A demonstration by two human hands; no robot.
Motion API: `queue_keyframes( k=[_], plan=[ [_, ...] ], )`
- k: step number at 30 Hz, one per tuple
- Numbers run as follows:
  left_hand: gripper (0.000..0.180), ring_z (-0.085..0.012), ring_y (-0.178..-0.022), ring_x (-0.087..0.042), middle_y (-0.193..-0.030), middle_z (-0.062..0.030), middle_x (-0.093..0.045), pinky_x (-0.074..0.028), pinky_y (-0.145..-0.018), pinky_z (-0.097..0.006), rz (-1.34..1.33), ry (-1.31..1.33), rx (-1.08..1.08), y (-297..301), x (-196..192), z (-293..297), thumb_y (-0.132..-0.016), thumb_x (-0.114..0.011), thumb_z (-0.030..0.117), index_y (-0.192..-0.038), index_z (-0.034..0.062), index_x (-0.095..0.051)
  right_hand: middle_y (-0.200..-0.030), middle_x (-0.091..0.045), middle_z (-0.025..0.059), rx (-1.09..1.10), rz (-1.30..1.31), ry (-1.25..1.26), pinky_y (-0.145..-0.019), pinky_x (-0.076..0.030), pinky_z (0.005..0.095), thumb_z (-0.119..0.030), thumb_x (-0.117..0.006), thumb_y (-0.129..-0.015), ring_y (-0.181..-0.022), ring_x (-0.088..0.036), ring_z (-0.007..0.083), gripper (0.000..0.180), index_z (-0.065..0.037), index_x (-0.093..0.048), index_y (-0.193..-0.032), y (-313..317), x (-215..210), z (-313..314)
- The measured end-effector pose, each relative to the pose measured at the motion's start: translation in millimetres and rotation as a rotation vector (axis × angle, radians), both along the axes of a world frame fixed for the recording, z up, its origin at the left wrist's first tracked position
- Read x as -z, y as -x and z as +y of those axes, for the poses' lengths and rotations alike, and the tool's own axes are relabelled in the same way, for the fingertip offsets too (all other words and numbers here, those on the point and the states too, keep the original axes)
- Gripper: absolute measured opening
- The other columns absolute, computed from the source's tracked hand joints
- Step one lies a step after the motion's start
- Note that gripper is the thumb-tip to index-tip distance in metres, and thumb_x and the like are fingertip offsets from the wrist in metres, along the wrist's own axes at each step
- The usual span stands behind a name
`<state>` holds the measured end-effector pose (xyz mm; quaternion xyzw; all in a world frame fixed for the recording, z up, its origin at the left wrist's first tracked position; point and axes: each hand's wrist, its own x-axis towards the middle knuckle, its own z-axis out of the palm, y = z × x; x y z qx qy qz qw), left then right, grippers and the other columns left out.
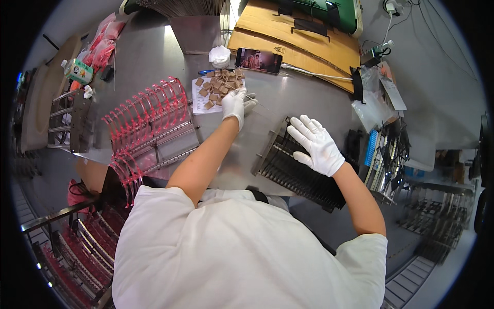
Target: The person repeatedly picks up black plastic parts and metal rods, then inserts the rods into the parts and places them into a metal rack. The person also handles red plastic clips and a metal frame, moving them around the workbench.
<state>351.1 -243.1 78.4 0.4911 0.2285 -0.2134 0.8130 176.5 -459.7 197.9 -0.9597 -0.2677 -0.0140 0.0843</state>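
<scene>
My left hand (234,107), in a white glove, is closed at the near right edge of a pile of small brown square pieces (216,85). A thin metal rod (250,97) runs out from its fingers to the right; its exact kind is hard to make out. The pieces lie on a white printed sheet (198,106). My right hand (316,147), also gloved in white, has its fingers stretched out flat over the far right part of a rack with dark slats (288,165). Nothing shows in that hand.
A rack of curved pink strips (149,116) stands left on the metal table (141,56). Behind the pile are a white round bundle (219,56), a phone (258,60) and cardboard (298,51). More racks (383,159) stand at the right, another (77,242) lower left.
</scene>
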Motion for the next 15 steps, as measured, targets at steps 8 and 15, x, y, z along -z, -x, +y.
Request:
queue_keyframes(
  k=[8, 15],
  plan=[
    [0.011, -0.0220, -0.072, -0.073, -0.096, -0.0157, -0.073, -0.062, -0.060, -0.028, 0.007, 0.074, -0.024, 4.7, 11.4, -3.0, -0.099, -0.060, 0.003, -0.109, -0.0008, -0.060, -0.154, -0.049, 0.0158, 0.003, -0.022, -0.041, -0.117, -0.036, 0.0494, -0.041, -0.064, -0.094, -0.140, -0.047, 0.0400, 0.064, -0.006, -0.052, -0.147, 4.2, 0.7, 0.1],
    [0.013, -0.0240, -0.074, -0.075, -0.097, -0.0164, -0.074, -0.062, -0.061, -0.029, 0.026, 0.042, 0.016, 1.6, 23.2, 0.7, -0.098, -0.064, 0.008, -0.108, -0.0012, -0.062, -0.158, -0.044, 0.0165, 0.018, 0.064, 0.079, -0.122, -0.028, 0.0505, -0.044, -0.066, -0.092, -0.146, -0.040, 0.0363, 0.073, -0.005, -0.047, -0.151, 4.1, -17.0, -6.5]
  ],
)
